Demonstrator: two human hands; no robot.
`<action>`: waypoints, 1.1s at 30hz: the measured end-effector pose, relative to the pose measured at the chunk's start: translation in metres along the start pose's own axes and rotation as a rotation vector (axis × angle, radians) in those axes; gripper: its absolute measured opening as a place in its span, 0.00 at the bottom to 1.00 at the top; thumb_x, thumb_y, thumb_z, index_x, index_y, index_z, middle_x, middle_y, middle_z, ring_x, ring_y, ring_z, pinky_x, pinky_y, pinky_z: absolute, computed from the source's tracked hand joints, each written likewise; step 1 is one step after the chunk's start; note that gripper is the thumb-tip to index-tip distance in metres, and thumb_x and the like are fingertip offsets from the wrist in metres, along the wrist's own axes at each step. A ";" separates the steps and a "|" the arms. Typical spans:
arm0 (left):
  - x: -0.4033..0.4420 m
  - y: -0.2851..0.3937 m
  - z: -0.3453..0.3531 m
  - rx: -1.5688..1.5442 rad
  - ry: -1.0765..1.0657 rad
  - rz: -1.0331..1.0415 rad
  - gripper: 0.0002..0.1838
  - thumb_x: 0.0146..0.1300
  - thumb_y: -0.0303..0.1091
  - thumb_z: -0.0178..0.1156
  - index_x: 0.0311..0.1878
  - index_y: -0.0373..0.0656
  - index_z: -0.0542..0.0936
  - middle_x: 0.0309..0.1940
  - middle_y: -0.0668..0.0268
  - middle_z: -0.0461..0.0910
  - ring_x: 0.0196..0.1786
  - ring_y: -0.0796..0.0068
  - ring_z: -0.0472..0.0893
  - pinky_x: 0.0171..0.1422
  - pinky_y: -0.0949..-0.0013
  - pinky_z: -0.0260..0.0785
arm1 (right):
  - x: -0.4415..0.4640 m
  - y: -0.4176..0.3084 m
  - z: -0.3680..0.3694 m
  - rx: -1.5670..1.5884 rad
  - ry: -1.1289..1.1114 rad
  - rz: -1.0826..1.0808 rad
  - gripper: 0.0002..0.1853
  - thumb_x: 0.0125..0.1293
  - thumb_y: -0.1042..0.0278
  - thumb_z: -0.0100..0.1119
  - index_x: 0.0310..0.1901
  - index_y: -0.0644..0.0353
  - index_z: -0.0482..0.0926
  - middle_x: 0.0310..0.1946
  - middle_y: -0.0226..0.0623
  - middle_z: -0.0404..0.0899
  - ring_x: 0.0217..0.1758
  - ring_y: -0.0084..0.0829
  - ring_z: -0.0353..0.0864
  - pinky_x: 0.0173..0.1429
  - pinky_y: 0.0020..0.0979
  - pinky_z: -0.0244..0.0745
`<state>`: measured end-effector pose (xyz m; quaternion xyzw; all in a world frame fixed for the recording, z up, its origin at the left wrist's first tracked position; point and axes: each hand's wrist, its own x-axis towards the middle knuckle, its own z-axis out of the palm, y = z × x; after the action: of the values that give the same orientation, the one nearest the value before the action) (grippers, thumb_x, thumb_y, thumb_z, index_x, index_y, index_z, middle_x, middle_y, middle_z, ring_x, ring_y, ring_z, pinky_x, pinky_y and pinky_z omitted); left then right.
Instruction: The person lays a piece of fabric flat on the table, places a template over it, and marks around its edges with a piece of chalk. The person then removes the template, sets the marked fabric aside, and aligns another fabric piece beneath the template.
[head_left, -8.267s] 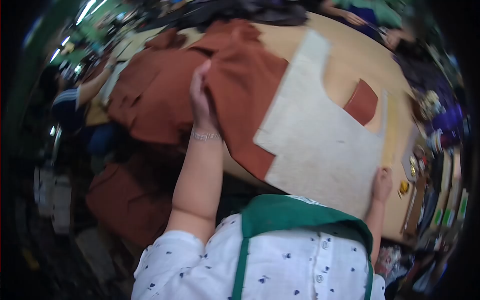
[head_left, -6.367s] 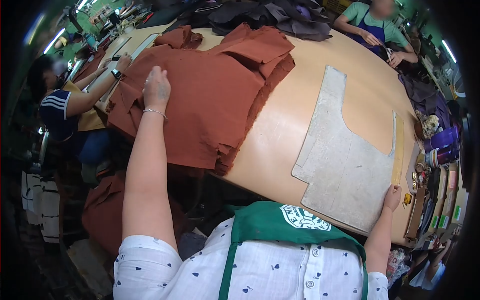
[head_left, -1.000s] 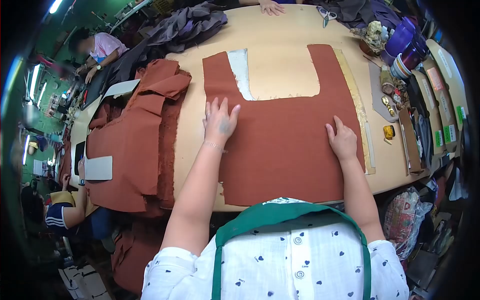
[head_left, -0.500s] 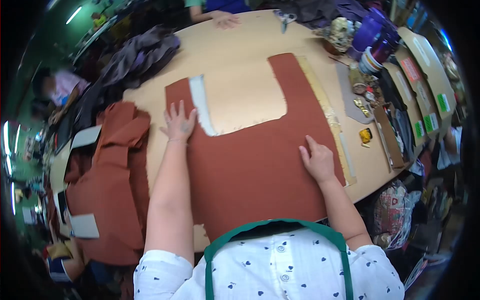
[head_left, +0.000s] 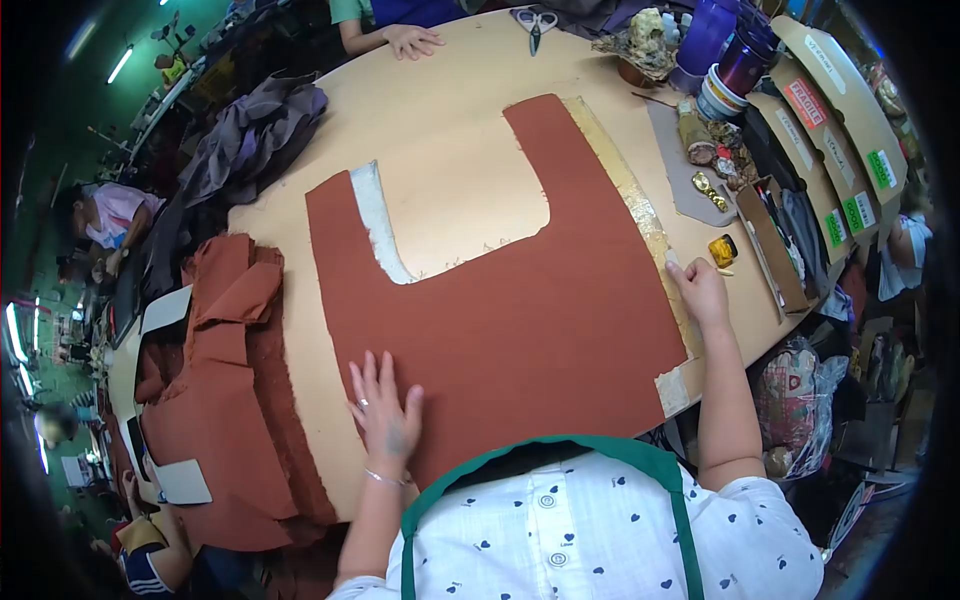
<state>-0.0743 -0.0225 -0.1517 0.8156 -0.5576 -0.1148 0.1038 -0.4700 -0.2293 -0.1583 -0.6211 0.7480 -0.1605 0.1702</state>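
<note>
A rust-brown fabric piece (head_left: 520,330) with a deep U-shaped cutout lies on the table. A worn yellowish border (head_left: 632,200) shows along its right side, and a whitish strip (head_left: 374,215) edges the cutout's left side. My left hand (head_left: 388,420), fingers apart, rests flat on the fabric's lower left. At the right edge, my right hand (head_left: 703,292) has its fingers curled, with thumb and fingertips at the yellowish border. What its fingers grip, if anything, is hidden. A pale patch (head_left: 673,389) shows at the lower right corner.
A stack of rust-brown fabric (head_left: 215,400) lies at left, with dark cloth (head_left: 255,130) beyond. Scissors (head_left: 535,28) and another person's hand (head_left: 412,41) are at the far edge. A yellow tape measure (head_left: 722,250), gold watch (head_left: 710,190) and cardboard box (head_left: 770,245) sit at right.
My left hand has slid from the upper left strap down to the fabric's lower left. My right hand has moved right, off the fabric's middle to its edge.
</note>
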 end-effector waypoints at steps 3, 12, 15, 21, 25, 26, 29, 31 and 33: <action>-0.031 0.005 0.011 0.085 0.011 -0.035 0.34 0.60 0.53 0.47 0.65 0.44 0.57 0.68 0.58 0.46 0.71 0.53 0.41 0.61 0.31 0.36 | 0.015 0.004 -0.002 0.227 -0.165 0.073 0.21 0.58 0.51 0.56 0.24 0.65 0.75 0.20 0.42 0.77 0.24 0.32 0.77 0.31 0.32 0.71; -0.024 -0.001 0.016 0.046 0.096 -0.080 0.33 0.61 0.54 0.47 0.66 0.50 0.57 0.68 0.60 0.47 0.70 0.58 0.45 0.62 0.33 0.39 | 0.024 -0.001 -0.030 1.110 -0.586 -0.082 0.16 0.64 0.59 0.51 0.42 0.65 0.76 0.35 0.32 0.79 0.33 0.21 0.78 0.39 0.22 0.72; -0.020 -0.003 0.018 0.030 0.110 -0.083 0.33 0.61 0.55 0.46 0.66 0.52 0.55 0.68 0.61 0.47 0.71 0.59 0.45 0.62 0.34 0.40 | 0.017 0.002 -0.054 1.128 -0.528 -0.244 0.16 0.64 0.60 0.50 0.43 0.65 0.76 0.36 0.32 0.79 0.34 0.20 0.78 0.40 0.23 0.71; -0.021 -0.003 0.018 0.082 0.115 -0.079 0.35 0.60 0.57 0.46 0.67 0.52 0.53 0.68 0.59 0.47 0.71 0.60 0.45 0.62 0.34 0.41 | 0.016 0.022 -0.121 1.049 -0.170 -0.375 0.19 0.66 0.59 0.49 0.47 0.68 0.74 0.42 0.33 0.76 0.42 0.20 0.73 0.48 0.20 0.65; -0.021 -0.001 0.017 0.128 0.122 -0.077 0.37 0.57 0.60 0.48 0.67 0.53 0.54 0.68 0.58 0.47 0.71 0.59 0.44 0.62 0.34 0.43 | 0.016 0.039 -0.146 1.258 0.010 -0.349 0.20 0.65 0.56 0.49 0.46 0.69 0.73 0.41 0.32 0.75 0.44 0.18 0.71 0.47 0.20 0.65; -0.020 -0.003 0.017 0.137 0.125 -0.085 0.37 0.57 0.60 0.48 0.67 0.53 0.54 0.68 0.58 0.47 0.71 0.59 0.44 0.62 0.34 0.43 | 0.015 0.039 -0.148 1.217 0.094 -0.364 0.20 0.65 0.57 0.51 0.46 0.68 0.74 0.41 0.31 0.75 0.43 0.18 0.71 0.47 0.20 0.65; -0.006 -0.023 0.014 0.181 0.140 -0.098 0.38 0.56 0.61 0.49 0.67 0.55 0.54 0.68 0.59 0.45 0.71 0.58 0.43 0.62 0.34 0.44 | 0.011 0.046 -0.151 1.058 0.327 -0.415 0.18 0.63 0.58 0.54 0.44 0.67 0.75 0.39 0.30 0.75 0.41 0.17 0.71 0.46 0.20 0.64; 0.004 -0.037 0.006 0.215 0.126 -0.111 0.39 0.55 0.62 0.49 0.67 0.55 0.54 0.69 0.60 0.45 0.71 0.58 0.43 0.62 0.34 0.43 | 0.011 0.050 -0.151 0.911 0.434 -0.468 0.18 0.63 0.58 0.54 0.44 0.67 0.75 0.39 0.29 0.75 0.41 0.17 0.71 0.45 0.19 0.64; 0.016 -0.055 -0.003 0.210 0.095 -0.086 0.40 0.55 0.62 0.50 0.67 0.56 0.54 0.69 0.61 0.44 0.71 0.58 0.41 0.62 0.33 0.42 | 0.013 0.061 -0.157 1.021 0.436 -0.344 0.17 0.63 0.58 0.54 0.43 0.66 0.76 0.38 0.28 0.75 0.40 0.16 0.70 0.44 0.18 0.63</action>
<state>-0.0193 -0.0174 -0.1661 0.8497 -0.5255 -0.0213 0.0391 -0.5971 -0.2268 -0.0470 -0.5255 0.4820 -0.6504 0.2617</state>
